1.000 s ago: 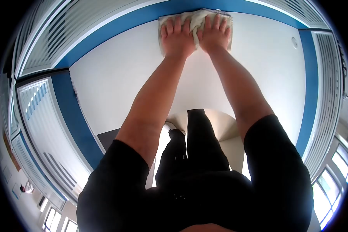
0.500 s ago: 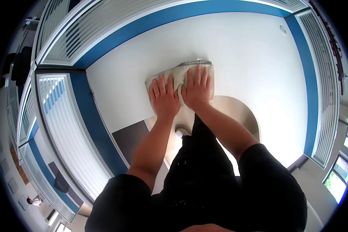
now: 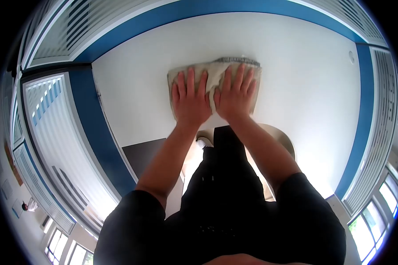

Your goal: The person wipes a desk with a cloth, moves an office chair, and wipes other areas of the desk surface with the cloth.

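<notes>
A folded beige cloth [image 3: 213, 74], with a grey edge at the back, lies on the white desk top [image 3: 300, 70]. My left hand [image 3: 191, 102] rests flat on the cloth's left half, fingers spread and pointing away from me. On the right half, my right hand [image 3: 234, 98] is pressed flat in the same way. The two thumbs point toward each other with a narrow strip of cloth between them. Neither hand curls around the cloth.
Blue-framed partitions [image 3: 97, 128] with striped glass border the desk at the left, back and right. A dark grey panel [image 3: 141, 154] sits at the desk's left front. A round beige chair seat [image 3: 281, 137] shows past the front edge. Far left, a person [image 3: 31, 204] is in the background.
Both hands have pushed the cloth forward and slightly right, farther from the desk's front edge. The hands stay flat and spread on it. The camera view has shifted a little.
</notes>
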The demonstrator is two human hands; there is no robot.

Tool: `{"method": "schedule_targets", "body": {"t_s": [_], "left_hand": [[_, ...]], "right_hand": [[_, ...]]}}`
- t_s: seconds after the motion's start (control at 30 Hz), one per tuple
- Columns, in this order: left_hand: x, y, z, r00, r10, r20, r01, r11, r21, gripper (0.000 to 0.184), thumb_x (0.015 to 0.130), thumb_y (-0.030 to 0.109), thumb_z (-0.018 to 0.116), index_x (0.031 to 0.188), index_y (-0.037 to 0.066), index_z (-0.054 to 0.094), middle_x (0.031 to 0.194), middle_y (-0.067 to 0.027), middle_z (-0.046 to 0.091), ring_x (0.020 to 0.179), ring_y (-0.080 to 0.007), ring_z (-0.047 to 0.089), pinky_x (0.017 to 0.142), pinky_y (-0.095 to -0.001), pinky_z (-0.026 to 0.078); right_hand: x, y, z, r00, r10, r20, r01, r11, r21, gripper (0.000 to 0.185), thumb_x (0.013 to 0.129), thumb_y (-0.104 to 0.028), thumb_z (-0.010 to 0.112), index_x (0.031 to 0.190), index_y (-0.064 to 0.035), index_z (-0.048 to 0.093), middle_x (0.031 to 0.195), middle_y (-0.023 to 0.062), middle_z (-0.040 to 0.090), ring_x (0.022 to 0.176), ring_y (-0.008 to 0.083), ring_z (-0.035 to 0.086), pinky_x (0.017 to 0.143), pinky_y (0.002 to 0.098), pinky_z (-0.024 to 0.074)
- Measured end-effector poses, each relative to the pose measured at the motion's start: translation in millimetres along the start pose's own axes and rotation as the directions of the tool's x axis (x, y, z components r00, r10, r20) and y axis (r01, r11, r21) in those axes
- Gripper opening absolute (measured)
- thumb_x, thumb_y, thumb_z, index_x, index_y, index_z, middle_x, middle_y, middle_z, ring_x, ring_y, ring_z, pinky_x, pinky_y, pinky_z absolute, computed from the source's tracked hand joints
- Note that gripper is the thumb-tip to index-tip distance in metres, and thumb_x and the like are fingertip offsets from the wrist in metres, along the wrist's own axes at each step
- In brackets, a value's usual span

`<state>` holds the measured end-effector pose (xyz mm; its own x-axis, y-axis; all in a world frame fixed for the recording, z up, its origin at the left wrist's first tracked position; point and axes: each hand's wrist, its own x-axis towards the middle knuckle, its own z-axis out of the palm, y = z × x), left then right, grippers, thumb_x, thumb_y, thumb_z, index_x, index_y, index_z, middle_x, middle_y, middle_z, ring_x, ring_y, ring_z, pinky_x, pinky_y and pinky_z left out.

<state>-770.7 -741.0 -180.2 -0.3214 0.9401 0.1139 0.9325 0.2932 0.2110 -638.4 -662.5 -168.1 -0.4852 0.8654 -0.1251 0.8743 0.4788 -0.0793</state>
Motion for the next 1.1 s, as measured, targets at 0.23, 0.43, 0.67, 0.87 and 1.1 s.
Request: {"method": "schedule_targets", "body": {"t_s": [0.23, 0.43, 0.67, 0.87, 1.1], "left_hand": [[159.2, -44.2, 15.4, 0.999, -0.04, -0.035, 0.041, 0.998, 0.037, 0.062, 0.104, 0.044, 0.05, 0.164, 0.029, 0.042, 0.173, -0.0056, 0.034, 0.16, -0.0375, 0.028, 0.129, -0.0587, 0.018], [154.2, -54.7, 12.4, 0.997, -0.066, -0.035, 0.062, 0.994, -0.094, 0.062, 0.102, 0.049, 0.055, 0.161, 0.032, 0.046, 0.171, -0.0031, 0.036, 0.159, -0.031, 0.031, 0.129, -0.054, 0.023], [110.5, -175.7, -16.6, 0.979, -0.182, -0.094, 0.186, 0.982, 0.043, 0.06, 0.098, 0.058, 0.059, 0.154, 0.035, 0.056, 0.166, 0.0016, 0.046, 0.153, -0.0293, 0.043, 0.127, -0.0491, 0.031], [50.3, -305.3, -24.3, 0.939, -0.295, -0.175, 0.331, 0.913, 0.239, 0.067, 0.096, 0.051, 0.063, 0.159, 0.032, 0.05, 0.166, -0.0075, 0.046, 0.153, -0.0335, 0.042, 0.128, -0.0468, 0.032], [49.9, -313.2, -30.5, 0.921, -0.32, -0.224, 0.348, 0.932, 0.102, 0.065, 0.093, 0.054, 0.066, 0.154, 0.034, 0.056, 0.162, -0.0054, 0.051, 0.149, -0.0338, 0.047, 0.123, -0.0468, 0.041]], "right_hand": [[167.5, -14.3, -1.2, 0.984, 0.061, -0.169, -0.08, 0.991, -0.108, 0.086, 0.102, -0.058, 0.047, 0.17, -0.0095, 0.026, 0.176, 0.0298, 0.016, 0.161, 0.0576, 0.01, 0.127, 0.0707, 0.009], [175.5, -19.3, 20.9, 0.986, 0.104, -0.128, -0.113, 0.992, -0.064, 0.089, 0.103, -0.06, 0.043, 0.171, -0.0067, 0.022, 0.177, 0.0319, 0.002, 0.161, 0.0589, -0.002, 0.128, 0.0683, 0.0073], [162.2, -163.9, 6.9, 0.997, -0.056, 0.045, 0.06, 0.993, -0.102, 0.094, 0.102, -0.063, 0.043, 0.169, 0.0005, 0.023, 0.173, 0.041, 0.006, 0.158, 0.0649, 0.001, 0.126, 0.0725, 0.0048], [142.9, -303.5, 51.0, 0.963, -0.265, -0.041, 0.269, 0.953, 0.142, 0.091, 0.101, -0.061, 0.044, 0.167, -0.0004, 0.029, 0.169, 0.0451, 0.01, 0.155, 0.0686, 0.006, 0.123, 0.077, 0.0068], [145.9, -315.0, 43.1, 0.948, -0.312, -0.056, 0.315, 0.947, 0.055, 0.092, 0.098, -0.059, 0.05, 0.165, 0.0004, 0.029, 0.164, 0.051, 0.012, 0.151, 0.0747, 0.006, 0.119, 0.0809, 0.009]]}}
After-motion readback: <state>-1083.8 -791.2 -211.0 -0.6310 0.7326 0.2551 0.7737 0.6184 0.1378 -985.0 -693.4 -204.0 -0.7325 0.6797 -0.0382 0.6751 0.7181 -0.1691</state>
